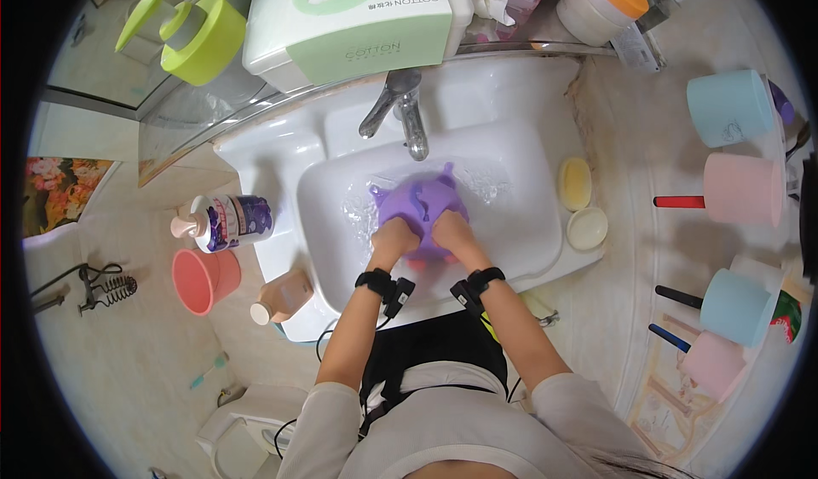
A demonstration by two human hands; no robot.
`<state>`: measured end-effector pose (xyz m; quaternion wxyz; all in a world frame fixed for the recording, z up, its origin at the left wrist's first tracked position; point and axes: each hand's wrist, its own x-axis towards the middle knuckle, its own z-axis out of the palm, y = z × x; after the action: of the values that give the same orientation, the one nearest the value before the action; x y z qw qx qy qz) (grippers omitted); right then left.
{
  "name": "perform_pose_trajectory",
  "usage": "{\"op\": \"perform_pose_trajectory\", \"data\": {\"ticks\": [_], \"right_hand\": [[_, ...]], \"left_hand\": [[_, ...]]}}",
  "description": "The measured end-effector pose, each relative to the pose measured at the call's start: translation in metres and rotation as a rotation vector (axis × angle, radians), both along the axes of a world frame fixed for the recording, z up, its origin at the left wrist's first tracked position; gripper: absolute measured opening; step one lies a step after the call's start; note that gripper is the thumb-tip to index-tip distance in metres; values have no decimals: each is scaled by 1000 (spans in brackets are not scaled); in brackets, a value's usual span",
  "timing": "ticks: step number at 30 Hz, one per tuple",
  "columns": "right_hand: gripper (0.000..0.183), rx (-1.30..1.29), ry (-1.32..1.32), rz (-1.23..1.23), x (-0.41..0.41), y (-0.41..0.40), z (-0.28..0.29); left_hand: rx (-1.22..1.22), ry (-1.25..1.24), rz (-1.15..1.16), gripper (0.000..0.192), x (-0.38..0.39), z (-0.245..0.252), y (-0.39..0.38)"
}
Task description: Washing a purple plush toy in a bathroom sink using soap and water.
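A purple animal-shaped object sits in the white washbasin, with water rippling around it. It has ear-like points at its far side, a darker curved strip on top and reddish feet-like parts at its near edge. On its near left part, my left hand is curled and gripping. My right hand grips the near right part in the same way. The fingertips of both hands are hidden. Above the far side of the basin stands a chrome faucet.
Soap bars rest on the basin's right rim. At left are a pump bottle, a pink cup and a peach bottle. A cotton pad box lies on the shelf behind. Several cups line the right wall.
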<state>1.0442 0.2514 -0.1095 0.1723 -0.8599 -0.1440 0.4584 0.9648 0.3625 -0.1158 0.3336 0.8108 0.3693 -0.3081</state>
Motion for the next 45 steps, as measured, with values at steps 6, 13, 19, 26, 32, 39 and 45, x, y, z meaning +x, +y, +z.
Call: {"op": "perform_pose_trajectory", "data": {"ticks": [6, 13, 19, 26, 32, 39, 45], "right_hand": [[15, -98, 25, 192, 10, 16, -30], [14, -18, -353, 58, 6, 25, -70], [19, 70, -493, 102, 34, 39, -79], [17, 139, -224, 56, 48, 42, -68], [14, 666, 31, -716, 62, -25, -39], [35, 849, 122, -1285, 62, -71, -119], [35, 923, 411, -1343, 43, -18, -102]], "left_hand": [[-141, 231, 43, 34, 24, -22, 12], [95, -62, 352, 22, 39, -46, -4], [80, -36, 391, 35, 66, -34, 12], [111, -119, 369, 21, 60, -56, 22], [-54, -22, 340, 8, 43, -27, 22], [-12, -165, 368, 10, 33, -16, 16], [38, -168, 437, 16, 28, -28, 11]]}}
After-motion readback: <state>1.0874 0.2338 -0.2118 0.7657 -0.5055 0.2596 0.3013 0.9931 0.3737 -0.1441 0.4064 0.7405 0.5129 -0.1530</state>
